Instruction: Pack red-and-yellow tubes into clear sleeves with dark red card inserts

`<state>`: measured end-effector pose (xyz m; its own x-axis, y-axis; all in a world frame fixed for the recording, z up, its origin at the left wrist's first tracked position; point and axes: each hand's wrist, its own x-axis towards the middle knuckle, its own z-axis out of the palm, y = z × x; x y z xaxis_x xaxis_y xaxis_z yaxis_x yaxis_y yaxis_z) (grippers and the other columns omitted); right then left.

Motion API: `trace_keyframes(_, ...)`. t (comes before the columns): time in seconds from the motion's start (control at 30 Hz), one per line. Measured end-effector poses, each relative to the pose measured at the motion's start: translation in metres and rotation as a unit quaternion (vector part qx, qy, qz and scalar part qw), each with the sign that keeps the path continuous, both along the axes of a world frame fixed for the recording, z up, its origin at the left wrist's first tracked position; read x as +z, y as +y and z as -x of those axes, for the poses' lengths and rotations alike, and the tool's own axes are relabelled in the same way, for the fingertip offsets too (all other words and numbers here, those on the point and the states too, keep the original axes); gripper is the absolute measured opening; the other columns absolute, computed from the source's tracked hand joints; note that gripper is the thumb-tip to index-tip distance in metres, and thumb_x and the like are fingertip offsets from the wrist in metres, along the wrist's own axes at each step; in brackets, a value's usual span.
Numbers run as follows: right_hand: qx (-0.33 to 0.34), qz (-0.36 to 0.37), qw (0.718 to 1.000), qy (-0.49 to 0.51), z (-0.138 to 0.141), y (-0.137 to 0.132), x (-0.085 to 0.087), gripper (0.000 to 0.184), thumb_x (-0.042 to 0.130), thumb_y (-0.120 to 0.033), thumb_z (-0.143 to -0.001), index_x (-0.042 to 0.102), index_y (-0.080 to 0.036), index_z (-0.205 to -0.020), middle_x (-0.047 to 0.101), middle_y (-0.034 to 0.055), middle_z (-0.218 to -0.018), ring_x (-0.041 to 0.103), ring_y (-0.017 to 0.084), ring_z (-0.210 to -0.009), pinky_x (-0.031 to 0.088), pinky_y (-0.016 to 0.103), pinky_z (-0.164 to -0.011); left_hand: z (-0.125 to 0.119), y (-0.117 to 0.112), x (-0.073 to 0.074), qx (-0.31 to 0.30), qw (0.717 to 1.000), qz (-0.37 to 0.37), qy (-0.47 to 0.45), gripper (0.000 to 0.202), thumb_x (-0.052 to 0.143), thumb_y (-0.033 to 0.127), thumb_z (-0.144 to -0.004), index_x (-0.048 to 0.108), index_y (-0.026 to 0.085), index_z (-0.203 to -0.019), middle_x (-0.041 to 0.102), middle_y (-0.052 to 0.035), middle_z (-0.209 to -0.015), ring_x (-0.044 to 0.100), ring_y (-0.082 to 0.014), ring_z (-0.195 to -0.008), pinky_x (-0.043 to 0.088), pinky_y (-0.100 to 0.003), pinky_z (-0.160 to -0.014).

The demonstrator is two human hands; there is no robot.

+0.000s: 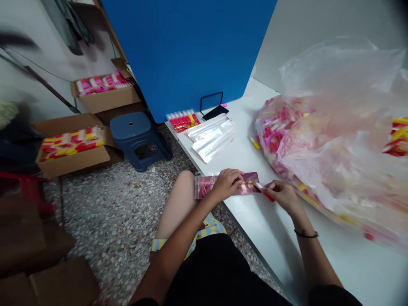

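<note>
Our black top (216, 272) fills the foreground. Beyond it, our left hand (226, 185) clasps a pink-and-gold printed packet (248, 187) against the white table (350, 272), while our right hand (282, 195) pinches a slim red-and-white tube (267, 194) at the packet's edge. The packet looks thin, light and slippery, best pinned flat; the tube looks stiff, best held by its end. A bulging clear plastic bag (274, 136) holds many similar tubes, and cardboard boxes (73, 146) hold more.

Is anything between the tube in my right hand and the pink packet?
Nothing visible: the red-and-white tube, held in the right hand, meets the end of the pink packet under the left hand.
</note>
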<state>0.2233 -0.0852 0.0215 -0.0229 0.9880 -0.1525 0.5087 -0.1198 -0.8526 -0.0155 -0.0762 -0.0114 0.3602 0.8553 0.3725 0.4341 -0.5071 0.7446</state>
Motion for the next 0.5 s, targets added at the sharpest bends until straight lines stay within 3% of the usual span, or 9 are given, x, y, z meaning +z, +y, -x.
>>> trace_keyframes(0.1, 0.007, -0.016, 1.0, -0.02, 0.004, 0.002, -0.004, 0.027, 0.071, -0.037, -0.065, 0.056, -0.017, -0.055, 0.058, 0.0011, -0.052, 0.049, 0.011, -0.048, 0.036, 0.022, -0.044, 0.0, 0.0, -0.002, -0.006, 1.0, -0.006, 0.016, 0.009, 0.051, 0.02, -0.091, 0.06, 0.021, -0.088, 0.066, -0.0014, -0.116, 0.055, -0.0165, -0.112, 0.039, -0.036, -0.1)
trace_keyframes(0.23, -0.053, -0.004, 0.997, 0.064, 0.009, 0.015, -0.008, 0.026, 0.074, -0.034, -0.055, 0.055, -0.019, -0.063, 0.057, -0.0013, -0.052, 0.052, 0.012, -0.046, 0.041, 0.023, -0.042, -0.001, 0.001, -0.002, -0.009, 1.0, -0.003, 0.026, 0.009, 0.051, 0.019, -0.091, 0.06, 0.021, -0.088, 0.066, -0.0021, -0.115, 0.056, -0.017, -0.111, 0.038, -0.036, -0.1)
trace_keyframes(0.37, -0.098, -0.006, 0.984, 0.149, 0.012, 0.03, -0.003, 0.036, 0.073, -0.028, -0.051, 0.055, -0.021, -0.082, 0.059, -0.0037, -0.056, 0.056, 0.015, -0.048, 0.047, 0.026, -0.043, -0.002, 0.001, -0.001, -0.007, 0.999, 0.003, 0.031, 0.011, 0.051, 0.018, -0.091, 0.06, 0.02, -0.086, 0.066, -0.0031, -0.115, 0.057, -0.0192, -0.111, 0.039, -0.037, -0.099)
trace_keyframes(0.5, -0.083, -0.063, 0.984, 0.141, 0.012, 0.036, 0.0, 0.043, 0.068, -0.027, -0.058, 0.06, -0.019, -0.1, 0.056, -0.0056, -0.058, 0.055, 0.013, -0.052, 0.049, 0.025, -0.048, -0.002, 0.0, -0.001, -0.003, 1.0, 0.002, 0.025, 0.011, 0.05, 0.019, -0.091, 0.06, 0.021, -0.086, 0.066, -0.0025, -0.115, 0.057, -0.019, -0.111, 0.039, -0.037, -0.098)
